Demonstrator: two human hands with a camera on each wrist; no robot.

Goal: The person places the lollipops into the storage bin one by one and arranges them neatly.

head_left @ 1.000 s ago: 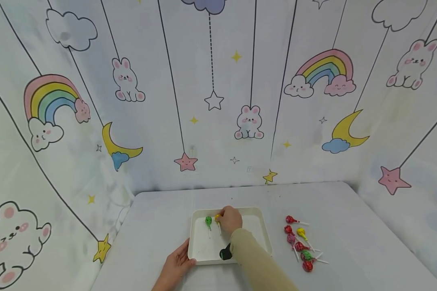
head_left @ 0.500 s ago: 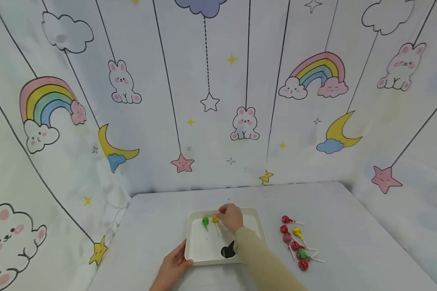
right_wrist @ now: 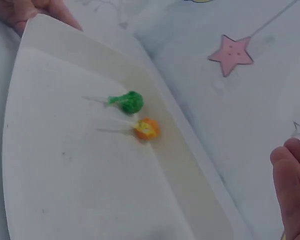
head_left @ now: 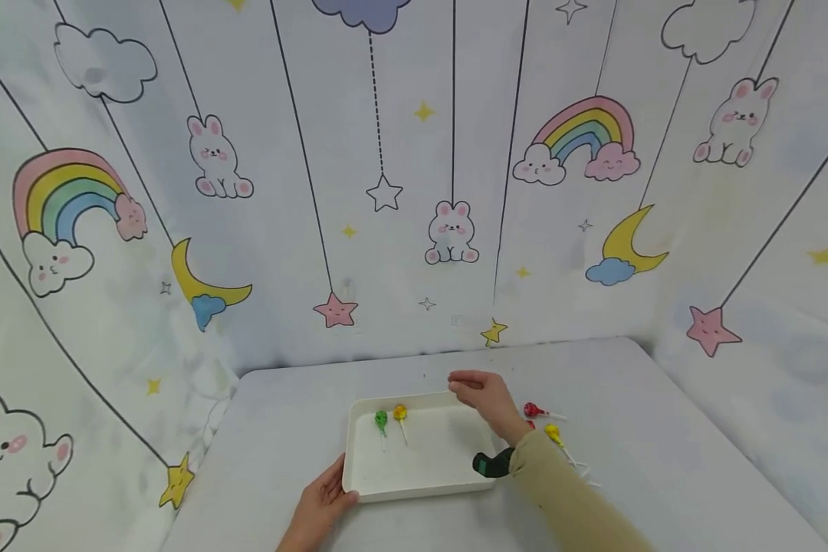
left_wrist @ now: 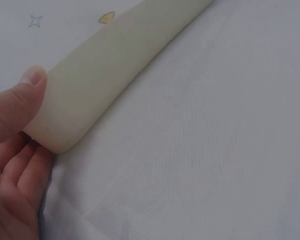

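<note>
Green lollipop (head_left: 382, 420) and yellow-orange lollipop (head_left: 401, 414) lie in a white tray (head_left: 428, 464), lower center of the head view.
The left hand (head_left: 323, 498) grips the tray's lower-left corner; the right hand (head_left: 487, 397), fingers extended, hovers near its upper-right edge. More lollipops (head_left: 531, 410) lie on the desk (head_left: 269, 429), lower right.

Left grip (left_wrist: 15, 162) round a corner of the pale tray (left_wrist: 97, 72)

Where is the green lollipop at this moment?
In the head view, the green lollipop lies in the white tray, near its far left corner, just left of the yellow-orange lollipop.
</note>
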